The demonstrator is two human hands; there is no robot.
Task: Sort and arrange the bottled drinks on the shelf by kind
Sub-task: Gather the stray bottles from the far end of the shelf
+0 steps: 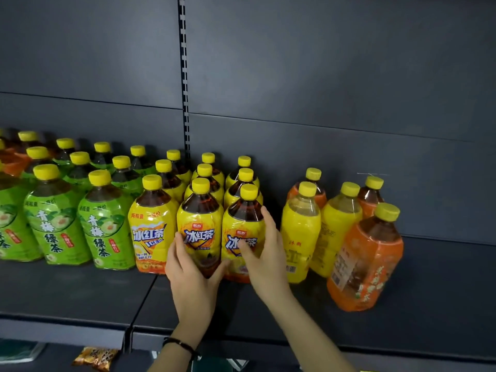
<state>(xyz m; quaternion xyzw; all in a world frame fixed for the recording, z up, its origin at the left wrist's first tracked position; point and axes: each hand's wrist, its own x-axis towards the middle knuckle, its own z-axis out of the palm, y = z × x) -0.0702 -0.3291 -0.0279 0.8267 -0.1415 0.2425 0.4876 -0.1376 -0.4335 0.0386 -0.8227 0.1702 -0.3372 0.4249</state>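
The iced-tea bottles (205, 170) hold dark tea under yellow caps and wear yellow labels with blue-and-white lettering. They stand upright in three files running back toward twelve o'clock on the dark shelf (80, 291). The left hand (193, 280) grips the middle front bottle (200, 226) low on its body — fingers (175, 244) curled round its nine o'clock side, thumb (220, 266) along its three o'clock side, spread about as wide as the bottle itself. The right hand (268, 253) holds the right front bottle (241, 213), which touches the first at its three o'clock. Here the thumb lies across the label and the fingers wrap the far flank up to the shoulder. At nine o'clock of this pair stands the third front bottle (150, 232), and beyond it the green-labelled bottles (53, 226) in rows. At three o'clock, just past the right hand, stand plain yellow bottles (300, 226) and orange-labelled bottles (367, 253) in a looser cluster. A dark bracelet (179, 345) circles the left wrist.
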